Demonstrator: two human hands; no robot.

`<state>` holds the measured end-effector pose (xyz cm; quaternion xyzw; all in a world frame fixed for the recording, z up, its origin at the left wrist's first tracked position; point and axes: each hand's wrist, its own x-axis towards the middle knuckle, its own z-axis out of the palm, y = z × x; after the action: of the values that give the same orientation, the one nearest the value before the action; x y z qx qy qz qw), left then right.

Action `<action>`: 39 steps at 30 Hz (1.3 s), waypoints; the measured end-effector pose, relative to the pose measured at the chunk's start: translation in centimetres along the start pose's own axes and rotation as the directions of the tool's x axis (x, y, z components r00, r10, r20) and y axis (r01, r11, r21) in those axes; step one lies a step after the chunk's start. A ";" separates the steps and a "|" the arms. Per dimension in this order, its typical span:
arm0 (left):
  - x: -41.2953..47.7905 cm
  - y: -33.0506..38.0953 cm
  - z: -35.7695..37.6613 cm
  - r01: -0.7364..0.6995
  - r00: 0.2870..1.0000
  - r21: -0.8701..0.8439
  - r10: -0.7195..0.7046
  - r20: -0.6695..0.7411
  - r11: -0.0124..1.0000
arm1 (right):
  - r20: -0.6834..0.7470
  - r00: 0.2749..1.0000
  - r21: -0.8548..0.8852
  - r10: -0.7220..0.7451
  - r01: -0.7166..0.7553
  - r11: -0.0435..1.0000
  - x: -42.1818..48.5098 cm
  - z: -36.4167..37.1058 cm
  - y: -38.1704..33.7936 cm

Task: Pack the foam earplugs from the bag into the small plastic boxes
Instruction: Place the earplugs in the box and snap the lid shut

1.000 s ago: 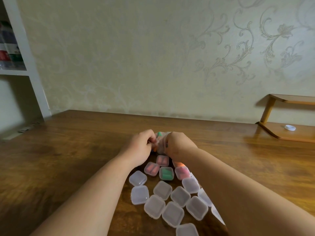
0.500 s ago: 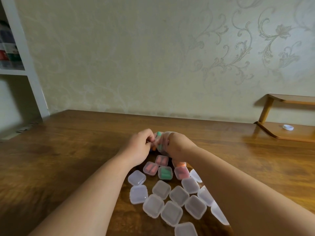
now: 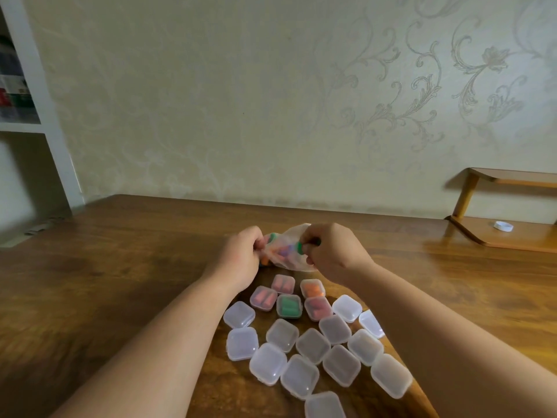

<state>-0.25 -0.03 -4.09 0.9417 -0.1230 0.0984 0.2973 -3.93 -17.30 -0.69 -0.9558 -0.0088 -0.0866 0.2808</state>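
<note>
A small clear plastic bag of coloured foam earplugs is held above the wooden table. My left hand grips the bag's left edge. My right hand pinches a green earplug at the bag's right side. Just below the hands lie several shut boxes holding earplugs: pink ones, an orange one, a green one. Nearer me lie several shut boxes with nothing in them.
A low wooden shelf stand sits at the table's back right with a small white cap on it. A white bookcase stands at the far left. A patterned wall runs behind the table.
My hands have drawn apart, stretching the bag between them. My right hand has moved right and now shows a green earplug between its fingers.
</note>
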 end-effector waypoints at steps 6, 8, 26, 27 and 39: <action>-0.2 0.2 -0.3 0.044 0.996 0.077 -0.037 -0.087 0.996 | -0.182 0.977 0.217 0.114 -0.073 0.974 -1.8 -0.4 1.5; -0.4 0.3 -0.4 0.045 0.994 0.088 -0.036 -0.100 0.995 | -0.173 0.972 0.278 0.160 -0.107 0.955 -2.4 -0.7 1.8; -4.5 6.6 0.1 -0.180 0.982 -0.375 0.188 -0.014 0.909 | 0.042 0.976 0.546 0.211 -0.200 0.814 -6.4 -1.5 2.6; -4.5 6.8 0.2 -0.171 0.984 -0.340 0.179 -0.009 0.925 | 0.038 0.978 0.560 0.205 -0.191 0.806 -6.6 -1.4 2.6; -4.2 7.0 0.0 0.019 1.000 -0.511 -0.019 0.004 0.859 | -0.157 0.967 0.493 0.200 -0.098 0.864 -6.5 -1.3 2.4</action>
<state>-6.32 -4.82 -1.41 0.8304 -0.1351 0.0601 0.5371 -10.35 -19.83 -2.05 -0.8397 0.0728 -0.1566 0.5148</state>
